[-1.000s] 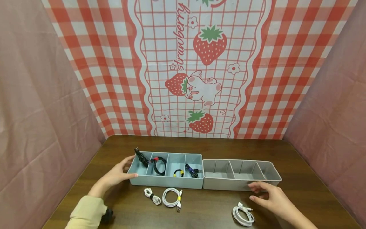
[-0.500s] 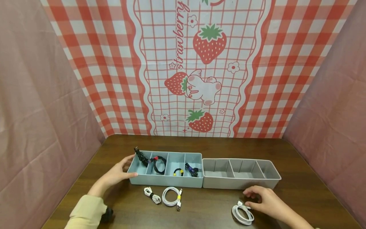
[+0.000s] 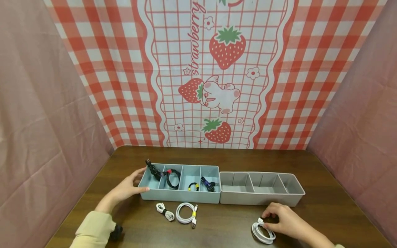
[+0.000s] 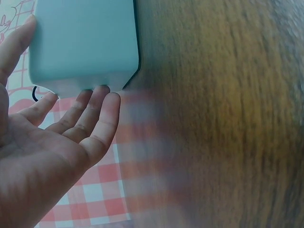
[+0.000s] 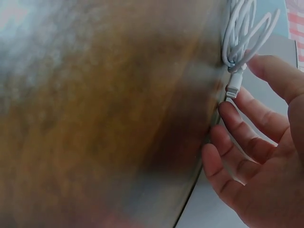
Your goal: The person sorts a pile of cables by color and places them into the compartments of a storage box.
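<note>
At the left end of the light blue divided box [image 3: 180,196], my left hand [image 3: 127,187] grips it, thumb at the front corner and fingers on the far side. The left wrist view shows the same hand [image 4: 71,123] against the box's smooth wall [image 4: 85,42]. My right hand [image 3: 288,220] is at a coiled white charging cable [image 3: 263,234] lying on the table, thumb and index finger on either side of its connector end. In the right wrist view, the hand [image 5: 256,142] has its thumb at the coil [image 5: 240,38] and its index fingertip by the plug [image 5: 232,90].
A grey divided box [image 3: 260,198] adjoins the blue one on the right. Black cables [image 3: 173,179] lie in the blue box's compartments. Two white coiled cables, one with a black tie [image 3: 165,212] and one with a yellow tie [image 3: 186,213], lie in front. A dark object [image 3: 116,233] is by the left sleeve.
My right hand has moved left and down from the grey box's front to the white charging cable, thumb and index finger drawing closer together. The left hand stays in place.
</note>
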A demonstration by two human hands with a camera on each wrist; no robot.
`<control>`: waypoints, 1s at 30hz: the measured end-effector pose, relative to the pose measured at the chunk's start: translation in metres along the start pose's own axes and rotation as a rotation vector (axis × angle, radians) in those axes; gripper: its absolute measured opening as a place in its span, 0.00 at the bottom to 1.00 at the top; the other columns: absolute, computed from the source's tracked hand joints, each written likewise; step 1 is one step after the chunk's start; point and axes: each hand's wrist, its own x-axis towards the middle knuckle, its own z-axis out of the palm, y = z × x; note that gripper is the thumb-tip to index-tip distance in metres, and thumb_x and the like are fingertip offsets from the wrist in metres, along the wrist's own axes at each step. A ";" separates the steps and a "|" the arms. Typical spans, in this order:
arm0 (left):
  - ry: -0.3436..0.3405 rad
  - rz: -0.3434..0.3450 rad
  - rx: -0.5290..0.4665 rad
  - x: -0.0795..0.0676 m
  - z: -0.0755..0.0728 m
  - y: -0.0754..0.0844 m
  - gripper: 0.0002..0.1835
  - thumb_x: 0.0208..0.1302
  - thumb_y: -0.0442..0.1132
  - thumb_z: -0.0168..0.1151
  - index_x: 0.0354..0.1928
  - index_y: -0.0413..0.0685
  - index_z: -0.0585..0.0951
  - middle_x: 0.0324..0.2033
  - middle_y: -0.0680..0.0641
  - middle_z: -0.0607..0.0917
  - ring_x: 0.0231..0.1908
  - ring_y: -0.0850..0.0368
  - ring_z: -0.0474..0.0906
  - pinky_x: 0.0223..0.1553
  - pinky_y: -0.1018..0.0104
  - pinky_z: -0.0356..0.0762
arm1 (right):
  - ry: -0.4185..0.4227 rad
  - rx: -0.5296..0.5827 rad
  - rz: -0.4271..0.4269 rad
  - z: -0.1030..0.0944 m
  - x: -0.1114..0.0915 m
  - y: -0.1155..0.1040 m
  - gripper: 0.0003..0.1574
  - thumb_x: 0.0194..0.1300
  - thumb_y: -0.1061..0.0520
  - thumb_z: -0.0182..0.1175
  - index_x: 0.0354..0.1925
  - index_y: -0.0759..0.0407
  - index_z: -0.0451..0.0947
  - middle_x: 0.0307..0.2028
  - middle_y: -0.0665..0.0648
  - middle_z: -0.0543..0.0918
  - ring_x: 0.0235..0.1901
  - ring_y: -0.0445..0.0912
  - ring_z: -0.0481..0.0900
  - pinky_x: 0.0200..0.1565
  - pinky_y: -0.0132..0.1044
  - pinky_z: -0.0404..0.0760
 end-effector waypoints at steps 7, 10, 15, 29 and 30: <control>0.003 -0.002 0.005 0.000 0.001 0.000 0.46 0.56 0.44 0.69 0.71 0.43 0.54 0.61 0.30 0.67 0.57 0.35 0.69 0.51 0.46 0.72 | -0.026 0.003 0.004 0.002 0.002 -0.001 0.15 0.43 0.52 0.75 0.27 0.41 0.77 0.27 0.37 0.74 0.28 0.30 0.68 0.27 0.24 0.67; 0.006 0.003 0.011 0.001 0.001 -0.001 0.46 0.56 0.44 0.69 0.71 0.42 0.55 0.61 0.29 0.67 0.56 0.36 0.70 0.51 0.47 0.73 | -0.028 0.016 0.005 0.002 0.003 -0.002 0.16 0.42 0.53 0.75 0.26 0.42 0.76 0.28 0.37 0.73 0.28 0.30 0.69 0.27 0.25 0.68; 0.008 0.004 0.012 0.000 0.002 -0.001 0.46 0.56 0.43 0.69 0.71 0.41 0.55 0.60 0.29 0.67 0.56 0.35 0.70 0.50 0.47 0.73 | 0.008 0.017 -0.028 0.005 0.003 -0.003 0.19 0.39 0.55 0.76 0.26 0.43 0.75 0.26 0.38 0.73 0.26 0.30 0.68 0.27 0.21 0.66; 0.009 0.000 0.001 -0.001 0.002 0.000 0.46 0.55 0.43 0.69 0.71 0.42 0.55 0.61 0.29 0.67 0.57 0.35 0.69 0.51 0.46 0.73 | 0.061 -0.003 -0.017 -0.005 0.010 -0.016 0.22 0.37 0.57 0.76 0.25 0.41 0.72 0.26 0.36 0.71 0.26 0.30 0.69 0.28 0.20 0.66; 0.009 0.002 -0.001 -0.001 0.002 0.000 0.46 0.55 0.43 0.69 0.71 0.41 0.55 0.61 0.29 0.67 0.57 0.35 0.69 0.51 0.46 0.73 | 0.061 -0.003 -0.015 -0.006 0.011 -0.016 0.22 0.37 0.58 0.76 0.25 0.41 0.72 0.26 0.36 0.71 0.26 0.30 0.69 0.28 0.20 0.66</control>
